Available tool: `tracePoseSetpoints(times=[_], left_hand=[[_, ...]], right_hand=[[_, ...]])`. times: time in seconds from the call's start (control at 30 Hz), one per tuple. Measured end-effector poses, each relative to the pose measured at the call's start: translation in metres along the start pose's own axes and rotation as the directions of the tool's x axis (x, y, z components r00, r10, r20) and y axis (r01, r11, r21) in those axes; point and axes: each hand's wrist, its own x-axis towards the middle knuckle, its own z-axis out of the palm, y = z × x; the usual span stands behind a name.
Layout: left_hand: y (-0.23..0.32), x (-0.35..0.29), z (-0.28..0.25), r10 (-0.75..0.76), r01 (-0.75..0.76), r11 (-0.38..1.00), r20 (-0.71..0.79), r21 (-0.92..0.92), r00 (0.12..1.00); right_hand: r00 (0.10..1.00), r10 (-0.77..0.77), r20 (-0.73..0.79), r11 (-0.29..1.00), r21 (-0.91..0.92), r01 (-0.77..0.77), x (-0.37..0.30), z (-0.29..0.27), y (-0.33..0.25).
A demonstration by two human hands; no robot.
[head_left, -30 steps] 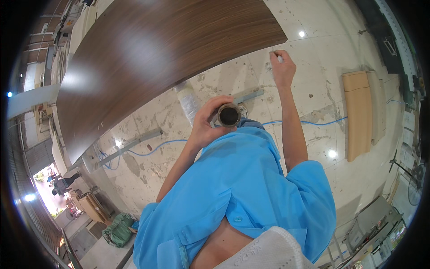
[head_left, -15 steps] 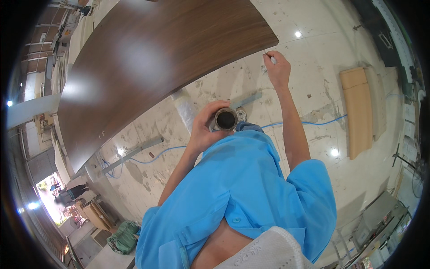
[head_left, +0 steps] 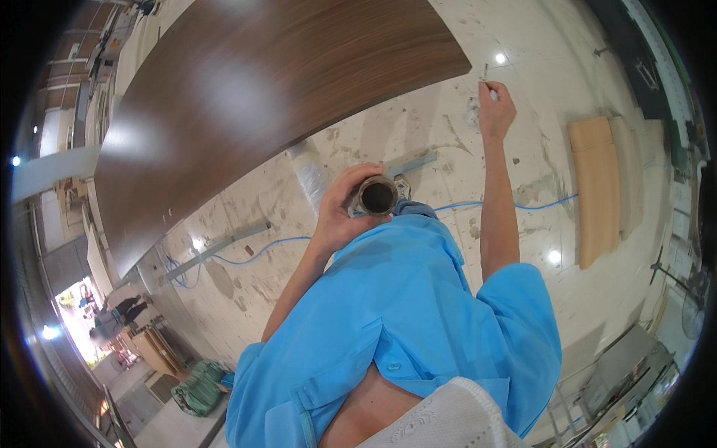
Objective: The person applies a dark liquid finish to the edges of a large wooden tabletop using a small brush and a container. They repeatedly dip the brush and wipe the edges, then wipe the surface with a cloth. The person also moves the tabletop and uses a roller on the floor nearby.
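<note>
Close in front of my blue shirt, my left hand (head_left: pixel 345 205) is wrapped round the side of an open round container (head_left: pixel 378 196). Its rim looks brownish and crusted, and its inside is dark. Off to the right, my stretched-out right hand (head_left: pixel 496 112) pinches a thin stick-like tool (head_left: pixel 485 72), whose tip points away from me; its exact kind is too small to make out. This hand is just beyond the right corner of a large dark brown wood-grain panel (head_left: pixel 291 82) and apart from it.
A blue hose (head_left: pixel 261 256) and metal bars (head_left: pixel 216 252) lie on the stained tile floor. Plastic-wrapped material (head_left: pixel 308 175) lies beside the panel. Tan boards (head_left: pixel 595 190) are at the right. At the far left are another person (head_left: pixel 116 319) and a green bag (head_left: pixel 198 388).
My right hand has moved right, away from the panel's corner, with the thin tool still pinched in it. My left hand and the container stay nearly in place.
</note>
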Motion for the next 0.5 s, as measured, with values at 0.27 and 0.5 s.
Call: tracePoseSetpoints(times=[0.27, 0.5], left_hand=[[0.009, -0.031, -0.019, -0.038, 0.036, 0.999, -0.085, -0.021, 0.996], [0.006, -0.063, -0.063, 0.001, -0.011, 0.993, -0.093, -0.116, 0.996]], right_hand=[[0.975, 0.036, 0.22, 0.993, 0.103, -0.06, -0.043, 0.006, -0.03], [0.902, -0.046, 0.43, 0.965, 0.254, -0.072, -0.157, 0.03, -0.119]])
